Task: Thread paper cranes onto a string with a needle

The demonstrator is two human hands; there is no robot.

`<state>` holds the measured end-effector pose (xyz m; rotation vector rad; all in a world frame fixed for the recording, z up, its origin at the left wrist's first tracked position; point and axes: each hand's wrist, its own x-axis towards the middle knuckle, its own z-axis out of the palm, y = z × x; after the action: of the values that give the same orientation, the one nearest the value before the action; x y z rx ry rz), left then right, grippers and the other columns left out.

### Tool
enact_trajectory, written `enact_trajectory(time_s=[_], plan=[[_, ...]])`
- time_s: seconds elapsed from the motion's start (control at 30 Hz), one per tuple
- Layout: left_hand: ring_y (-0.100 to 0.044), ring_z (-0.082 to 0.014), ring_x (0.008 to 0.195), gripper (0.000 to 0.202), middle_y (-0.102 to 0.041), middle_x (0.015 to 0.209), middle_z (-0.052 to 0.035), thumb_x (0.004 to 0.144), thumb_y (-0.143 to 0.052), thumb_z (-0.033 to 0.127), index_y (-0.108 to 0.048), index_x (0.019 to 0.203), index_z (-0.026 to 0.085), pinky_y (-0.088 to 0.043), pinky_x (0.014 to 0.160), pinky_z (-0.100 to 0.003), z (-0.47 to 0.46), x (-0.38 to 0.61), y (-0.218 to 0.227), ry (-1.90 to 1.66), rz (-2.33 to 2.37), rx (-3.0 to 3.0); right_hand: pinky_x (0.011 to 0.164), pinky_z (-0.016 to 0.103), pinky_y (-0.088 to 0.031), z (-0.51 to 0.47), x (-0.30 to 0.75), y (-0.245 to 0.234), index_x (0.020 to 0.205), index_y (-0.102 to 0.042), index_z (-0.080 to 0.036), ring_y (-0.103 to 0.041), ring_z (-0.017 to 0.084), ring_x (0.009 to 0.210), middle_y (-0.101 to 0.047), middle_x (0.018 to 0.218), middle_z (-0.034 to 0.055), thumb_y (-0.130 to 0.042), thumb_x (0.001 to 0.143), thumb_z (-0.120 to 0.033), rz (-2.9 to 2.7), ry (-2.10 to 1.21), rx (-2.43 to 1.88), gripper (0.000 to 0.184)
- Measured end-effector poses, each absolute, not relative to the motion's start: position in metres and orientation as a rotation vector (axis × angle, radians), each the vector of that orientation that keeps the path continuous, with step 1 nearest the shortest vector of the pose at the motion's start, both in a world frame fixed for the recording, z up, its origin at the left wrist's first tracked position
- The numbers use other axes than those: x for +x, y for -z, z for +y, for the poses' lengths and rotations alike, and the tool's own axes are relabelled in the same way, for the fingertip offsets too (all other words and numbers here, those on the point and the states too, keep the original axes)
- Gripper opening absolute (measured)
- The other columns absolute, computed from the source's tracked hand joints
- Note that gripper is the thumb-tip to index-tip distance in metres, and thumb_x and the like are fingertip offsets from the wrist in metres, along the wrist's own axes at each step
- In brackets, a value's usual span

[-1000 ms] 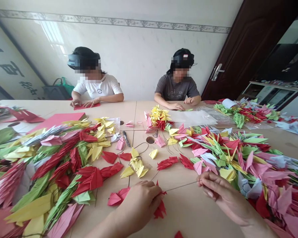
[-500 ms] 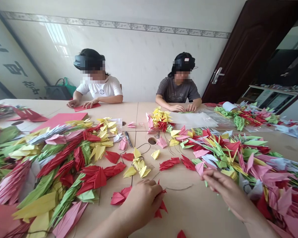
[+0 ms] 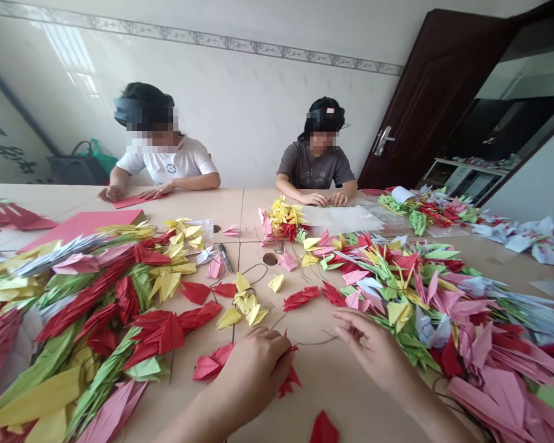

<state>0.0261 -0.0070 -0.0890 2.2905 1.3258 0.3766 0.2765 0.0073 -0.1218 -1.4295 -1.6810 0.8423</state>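
My left hand (image 3: 253,372) is closed over a cluster of red folded paper cranes (image 3: 213,362) low on the table; red points stick out past its fingers. From this cluster a thin dark cord (image 3: 314,343) runs right along the tabletop. At the cord's far end is my right hand (image 3: 372,347), its thumb and fingers apart and slightly curled, with no crane visible in it. A single red folded piece (image 3: 324,427) lies at the near edge. Beyond my hands are a yellow crane cluster (image 3: 245,301) and a red strand (image 3: 301,298).
Heaps of coloured folded paper lie at left (image 3: 96,301) and right (image 3: 447,295). A pen (image 3: 226,258) rests near a cable hole (image 3: 271,259). Across the table (image 3: 203,206) sit two people, one with red paper (image 3: 138,200). A dark door (image 3: 425,92) stands behind.
My right hand has moved left from the right-hand heap to the cord's end, its fingers now more apart. My left hand stays on the red cranes. The view has turned slightly right.
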Motion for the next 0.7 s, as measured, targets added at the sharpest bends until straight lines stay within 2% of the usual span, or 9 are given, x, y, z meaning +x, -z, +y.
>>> enact_trajectory(time_s=[0.07,0.1,0.13,0.2,0.27,0.37,0.43,0.57,0.7], plan=[[-0.057,-0.0182,0.072,0.028,-0.063,0.073,-0.0036,0.094,-0.043,0.015,-0.057,0.07,0.018,-0.04,0.067,-0.028,-0.006,0.027,0.084,-0.385,1.305,2.264,0.074,0.038,-0.056,-0.003,0.262,0.105,0.133,-0.061,-0.024,-0.066,0.022,0.073,-0.07,0.08,0.0058,-0.057,0.094,-0.047,-1.697,-1.237,-1.392,0.046],[-0.056,-0.017,0.069,0.028,-0.061,0.071,-0.0027,0.094,-0.043,0.016,-0.056,0.069,0.018,-0.038,0.064,-0.027,-0.005,0.027,0.079,-0.385,1.29,2.246,0.073,0.036,-0.056,-0.007,0.254,0.095,0.143,-0.051,-0.023,-0.067,0.021,0.074,-0.069,0.078,0.0043,-0.055,0.096,-0.045,-1.712,-1.442,-1.34,0.052],[-0.054,-0.0157,0.066,0.028,-0.06,0.069,-0.0015,0.093,-0.043,0.017,-0.055,0.069,0.018,-0.037,0.062,-0.027,-0.003,0.027,0.074,-0.382,1.27,2.227,0.074,0.035,-0.057,-0.01,0.246,0.086,0.148,-0.044,-0.022,-0.068,0.02,0.077,-0.07,0.085,0.0053,-0.054,0.097,-0.041,-1.725,-1.581,-1.285,0.055],[-0.051,-0.0131,0.061,0.026,-0.059,0.068,0.0009,0.094,-0.043,0.019,-0.056,0.07,0.018,-0.034,0.057,-0.025,0.001,0.027,0.061,-0.373,1.224,2.184,0.074,0.033,-0.056,-0.011,0.233,0.067,0.149,-0.042,-0.023,-0.067,0.018,0.077,-0.07,0.099,0.007,-0.052,0.098,-0.036,-1.779,-1.645,-1.221,0.054],[-0.051,-0.0122,0.061,0.024,-0.059,0.069,0.0024,0.093,-0.044,0.022,-0.057,0.073,0.018,-0.033,0.057,-0.024,0.007,0.024,0.046,-0.371,1.177,2.13,0.074,0.03,-0.053,-0.006,0.223,0.049,0.14,-0.053,-0.025,-0.064,0.016,0.079,-0.07,0.095,0.0044,-0.053,0.098,-0.029,-1.96,-1.506,-1.18,0.043],[-0.041,-0.0115,0.058,0.024,-0.047,0.062,0.0048,0.093,-0.048,0.027,-0.054,0.071,0.018,-0.028,0.053,-0.025,0.014,0.016,0.03,-0.399,1.114,1.943,0.062,0.025,-0.045,0.006,0.216,0.025,0.119,-0.068,-0.024,-0.059,0.014,0.068,-0.067,0.077,-0.0002,-0.056,0.096,-0.028,-2.162,-1.208,-1.203,0.026],[-0.041,-0.0115,0.06,0.026,-0.047,0.066,0.0044,0.095,-0.049,0.035,-0.056,0.077,0.018,-0.031,0.054,-0.025,0.016,0.008,0.027,-0.482,1.005,1.759,0.06,0.024,-0.042,0.013,0.213,0.012,0.108,-0.069,-0.023,-0.058,0.013,0.067,-0.067,0.075,-0.0014,-0.058,0.096,-0.032,-2.199,-1.117,-1.203,0.019],[-0.055,-0.0144,0.072,0.034,-0.058,0.078,-0.0003,0.089,-0.062,0.05,-0.062,0.085,0.016,-0.042,0.065,-0.026,0.01,-0.001,0.032,-0.707,0.841,1.263,0.061,0.024,-0.042,0.019,0.205,0.001,0.093,-0.067,-0.023,-0.06,0.013,0.069,-0.07,0.078,-0.0016,-0.061,0.095,-0.038,-2.172,-1.062,-1.176,0.016],[-0.055,-0.0123,0.066,0.044,-0.06,0.076,-0.0001,0.082,-0.069,0.061,-0.066,0.092,0.018,-0.044,0.062,-0.024,0.0,-0.001,0.031,-0.818,0.817,0.98,0.055,0.023,-0.041,0.017,0.2,0.002,0.083,-0.065,-0.021,-0.053,0.011,0.061,-0.062,0.07,-0.0026,-0.063,0.094,-0.038,-2.056,-1.026,-1.096,0.02]])
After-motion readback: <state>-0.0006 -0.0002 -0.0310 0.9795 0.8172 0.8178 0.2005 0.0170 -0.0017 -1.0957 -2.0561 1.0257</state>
